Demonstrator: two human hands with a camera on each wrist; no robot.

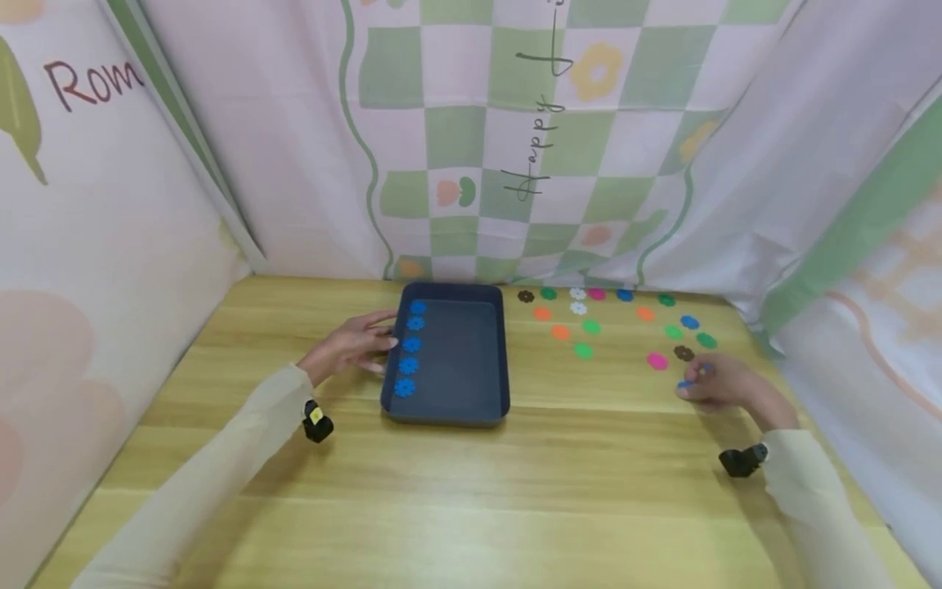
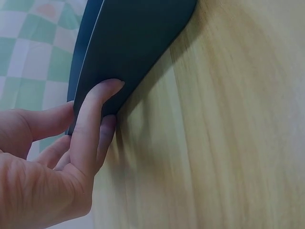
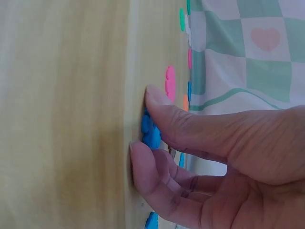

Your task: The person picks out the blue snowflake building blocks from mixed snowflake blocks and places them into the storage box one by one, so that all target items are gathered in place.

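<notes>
A dark blue tray (image 1: 489, 409) stands on the wooden table with several blue flower discs (image 1: 409, 345) lined along its left inner side. My left hand (image 1: 356, 343) rests against the tray's left wall (image 2: 128, 52), fingers straight and touching it. My right hand (image 1: 717, 383) is down on the table at the right, thumb and fingers pinching a blue flower disc (image 3: 151, 131) that lies on the wood. More coloured flower discs (image 1: 589, 327) are scattered behind it.
Patterned fabric walls close in the table on the left, back and right. The loose discs spread from the tray's right side to the right wall, among them a pink one (image 1: 657, 361) and a brown one (image 1: 684, 352). Bare wood (image 1: 515, 507) fills the near part.
</notes>
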